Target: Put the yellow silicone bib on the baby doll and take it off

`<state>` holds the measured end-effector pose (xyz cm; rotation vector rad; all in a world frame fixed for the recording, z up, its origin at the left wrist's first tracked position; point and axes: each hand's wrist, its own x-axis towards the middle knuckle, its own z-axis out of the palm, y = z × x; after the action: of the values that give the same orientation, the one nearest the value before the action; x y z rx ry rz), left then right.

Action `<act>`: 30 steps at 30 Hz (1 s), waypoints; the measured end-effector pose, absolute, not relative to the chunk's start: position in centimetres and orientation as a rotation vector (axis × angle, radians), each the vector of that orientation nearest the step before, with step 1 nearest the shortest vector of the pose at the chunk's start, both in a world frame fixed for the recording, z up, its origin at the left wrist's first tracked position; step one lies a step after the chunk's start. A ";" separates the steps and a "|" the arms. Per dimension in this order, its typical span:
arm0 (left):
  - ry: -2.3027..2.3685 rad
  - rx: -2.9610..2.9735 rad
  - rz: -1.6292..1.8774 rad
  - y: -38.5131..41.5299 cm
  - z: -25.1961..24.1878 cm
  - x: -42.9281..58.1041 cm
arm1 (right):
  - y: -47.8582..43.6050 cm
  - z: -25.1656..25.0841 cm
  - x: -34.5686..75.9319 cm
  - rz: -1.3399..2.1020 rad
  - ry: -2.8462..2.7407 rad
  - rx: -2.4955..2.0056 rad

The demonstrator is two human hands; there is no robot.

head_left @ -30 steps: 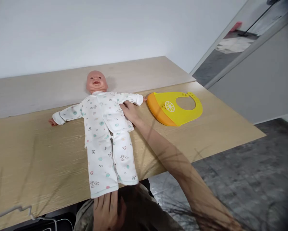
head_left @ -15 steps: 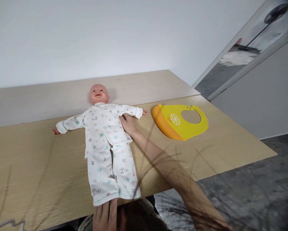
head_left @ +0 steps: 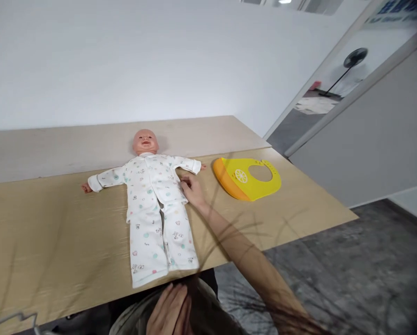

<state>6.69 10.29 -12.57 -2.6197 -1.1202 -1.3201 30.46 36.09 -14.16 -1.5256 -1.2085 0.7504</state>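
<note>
A baby doll [head_left: 145, 142] lies on its back on the table, its arms spread. It wears a white printed top [head_left: 150, 179] and matching trousers [head_left: 180, 242]. My right hand [head_left: 193, 190] rests beside the doll's waist, fingertips at the edge of the top; nothing shows in its partly bent fingers. Below the table's front edge, my left hand [head_left: 171, 309] is over my lap with fingers stretched out together, holding nothing visible. To the right of the doll lies a yellow bib [head_left: 264, 188] with an orange pocket and a white citrus-slice print.
The wooden table [head_left: 55, 242] backs onto a pale raised board [head_left: 55, 151] along a white wall. Its corner is at the right, beside a grey floor. A standing fan [head_left: 355, 57] shows through the opening at the upper right. A bent wire [head_left: 11, 318] crosses the lower left corner.
The head view has shifted. My left hand has come away from the doll's trouser cuffs toward my lap. My right hand has drawn back slightly from the doll's side.
</note>
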 end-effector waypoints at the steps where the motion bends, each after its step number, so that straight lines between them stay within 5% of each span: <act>1: -1.088 -2.658 -1.320 10.5 -12.4 7.3 | 35.9 -14.1 30.4 0.744 -1.213 -1.532; 30: -1.117 -2.561 -1.139 12.4 -14.2 11.6 | 34.4 -14.3 29.3 0.734 -1.278 -1.474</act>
<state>11.58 12.35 -14.24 -2.5613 -1.1167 -1.1386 29.27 34.40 -14.32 -1.4744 -1.2775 0.7340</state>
